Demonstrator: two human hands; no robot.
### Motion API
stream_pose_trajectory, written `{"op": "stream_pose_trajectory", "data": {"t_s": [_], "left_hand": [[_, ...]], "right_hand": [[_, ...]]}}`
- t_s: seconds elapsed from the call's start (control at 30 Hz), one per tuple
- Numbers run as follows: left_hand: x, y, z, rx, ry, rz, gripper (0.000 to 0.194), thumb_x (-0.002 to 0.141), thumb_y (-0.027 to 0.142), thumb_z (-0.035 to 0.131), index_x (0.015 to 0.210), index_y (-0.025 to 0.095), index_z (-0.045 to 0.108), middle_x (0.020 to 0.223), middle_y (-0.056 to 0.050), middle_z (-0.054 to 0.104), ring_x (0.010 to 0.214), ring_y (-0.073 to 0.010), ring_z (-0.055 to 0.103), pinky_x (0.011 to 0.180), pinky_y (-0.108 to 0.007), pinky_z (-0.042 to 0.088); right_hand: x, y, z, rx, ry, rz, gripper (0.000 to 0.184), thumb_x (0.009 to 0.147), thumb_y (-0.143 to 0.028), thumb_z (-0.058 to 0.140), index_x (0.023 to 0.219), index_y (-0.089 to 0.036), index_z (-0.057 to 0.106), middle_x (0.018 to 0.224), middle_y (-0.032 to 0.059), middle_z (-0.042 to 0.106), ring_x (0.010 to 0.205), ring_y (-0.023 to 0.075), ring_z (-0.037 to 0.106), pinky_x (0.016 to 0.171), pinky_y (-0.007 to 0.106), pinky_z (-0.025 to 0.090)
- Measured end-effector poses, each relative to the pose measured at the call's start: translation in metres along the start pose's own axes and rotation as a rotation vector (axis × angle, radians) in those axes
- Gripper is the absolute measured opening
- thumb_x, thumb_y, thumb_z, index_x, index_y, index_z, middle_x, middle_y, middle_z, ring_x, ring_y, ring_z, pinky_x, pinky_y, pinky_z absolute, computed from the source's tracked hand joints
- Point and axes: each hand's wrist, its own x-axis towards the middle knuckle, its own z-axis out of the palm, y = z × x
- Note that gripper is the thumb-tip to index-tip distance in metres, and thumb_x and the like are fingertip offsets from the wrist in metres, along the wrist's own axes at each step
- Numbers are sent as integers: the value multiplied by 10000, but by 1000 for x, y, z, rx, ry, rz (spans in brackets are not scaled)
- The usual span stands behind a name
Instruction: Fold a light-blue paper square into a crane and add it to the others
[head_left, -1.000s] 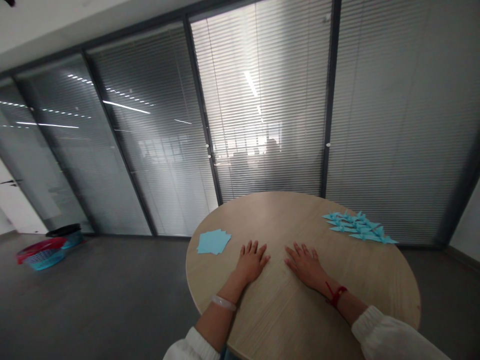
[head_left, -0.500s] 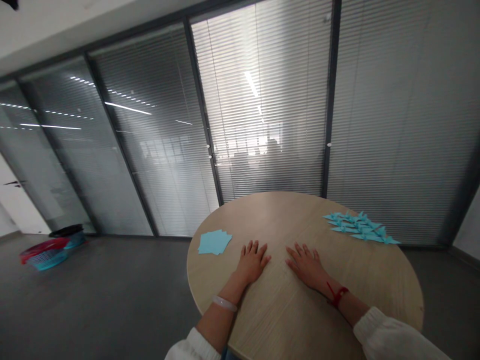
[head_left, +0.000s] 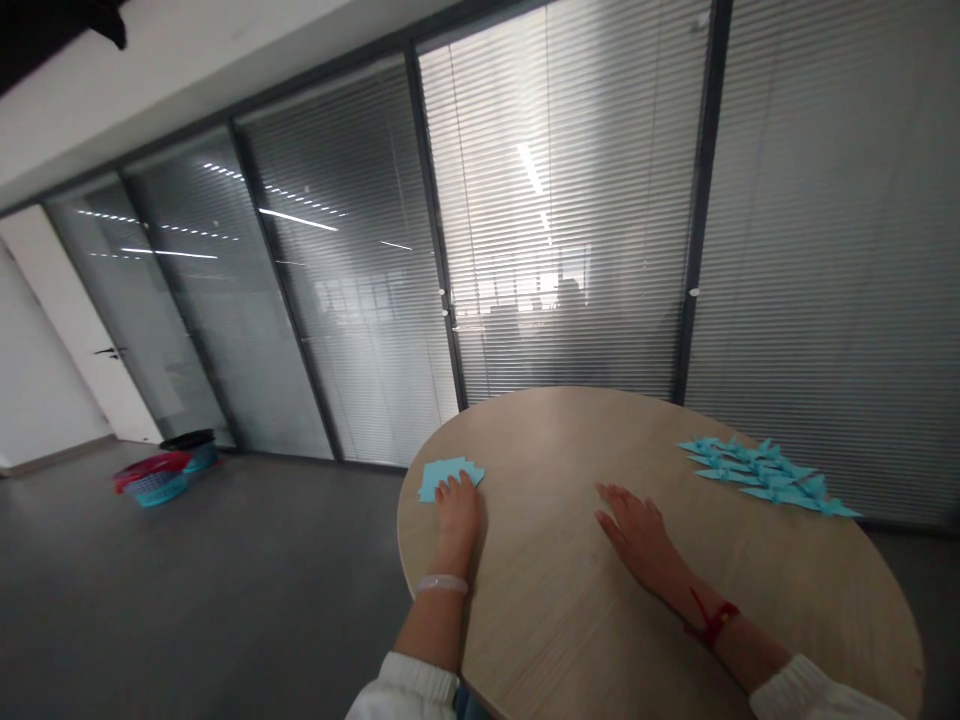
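My left hand [head_left: 457, 512] rests its fingertips on the near edge of a small pile of light-blue paper sheets [head_left: 442, 472] at the table's left side. Its fingers are slightly apart and bent, with no sheet lifted; the hand covers part of the pile. Flat on the wooden table, my right hand [head_left: 634, 532] lies open, palm down, touching only the tabletop. Beyond it to the right stand several folded light-blue paper cranes [head_left: 765, 475], grouped in close slanting rows.
The round wooden table [head_left: 540, 620] stands before a glass partition with blinds [head_left: 555, 200]. On the floor at left are a blue basket with a red rim [head_left: 154, 480] and a dark-topped one [head_left: 196, 452]. A white door [head_left: 90, 320] is farther left.
My left hand has moved left from the bare tabletop onto the paper pile. My right hand stays flat on the table. The view has turned somewhat to the left.
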Motion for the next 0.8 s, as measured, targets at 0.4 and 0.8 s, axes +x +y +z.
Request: {"op": "stream_pose_trajectory", "data": {"t_s": [0.4, 0.8], "left_hand": [[5, 4, 1, 28, -57, -39, 326, 877, 70, 316, 1004, 85, 616, 914, -171, 638, 880, -268, 612, 728, -348, 458], [7, 30, -41, -404, 58, -49, 323, 920, 231, 350, 865, 126, 650, 801, -116, 673, 739, -209, 618, 651, -287, 396]], "right_hand": [[-1, -6, -14, 143, 50, -22, 515, 936, -424, 190, 1352, -195, 388, 1358, 100, 487, 1276, 236, 405, 1072, 504, 240], [0, -10, -29, 275, 123, -112, 487, 943, -396, 231, 1329, -173, 430, 1340, 85, 512, 1268, 201, 420, 1115, 436, 238]]}}
